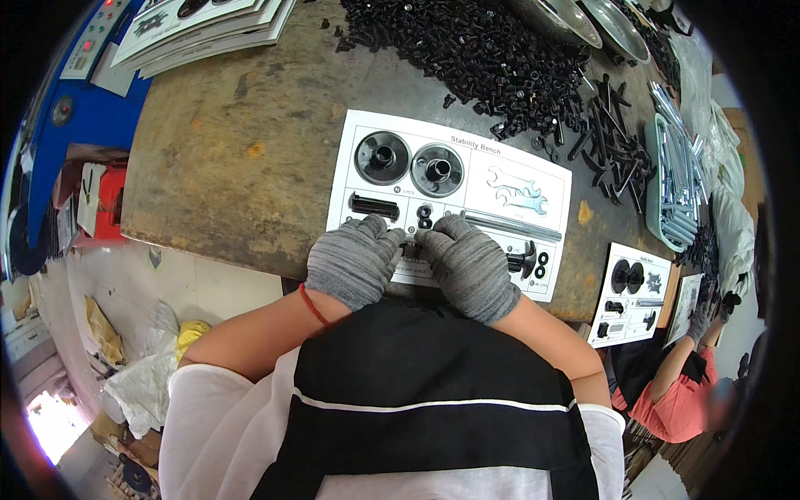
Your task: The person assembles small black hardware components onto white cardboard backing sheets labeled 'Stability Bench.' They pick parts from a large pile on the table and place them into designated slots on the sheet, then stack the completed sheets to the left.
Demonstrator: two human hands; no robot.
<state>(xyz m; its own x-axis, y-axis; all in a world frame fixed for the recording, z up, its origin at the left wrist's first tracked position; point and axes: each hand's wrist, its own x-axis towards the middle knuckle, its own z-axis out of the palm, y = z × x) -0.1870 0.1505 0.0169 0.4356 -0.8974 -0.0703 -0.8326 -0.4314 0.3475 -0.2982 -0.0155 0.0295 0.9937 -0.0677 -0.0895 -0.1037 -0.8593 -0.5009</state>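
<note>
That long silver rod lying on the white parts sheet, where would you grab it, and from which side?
Probably mid-shaft, pinched from above. The silver rod lies flat on the parts sheet, running left to right, so fingers can close across its thin width. Its middle looks bare; the right hand and left hand rest nearer the person, at the sheet's lower edge.

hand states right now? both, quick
Left hand: gloved, fingers curled on the parts sheet; anything held is hidden.
Right hand: gloved, curled beside it, fingertips at small black parts; grip unclear.

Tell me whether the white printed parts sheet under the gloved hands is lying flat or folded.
Flat. The white printed parts sheet lies spread on the brown worktable, its corners down; both grey-gloved hands, left hand and right hand, rest on its near edge.
</note>
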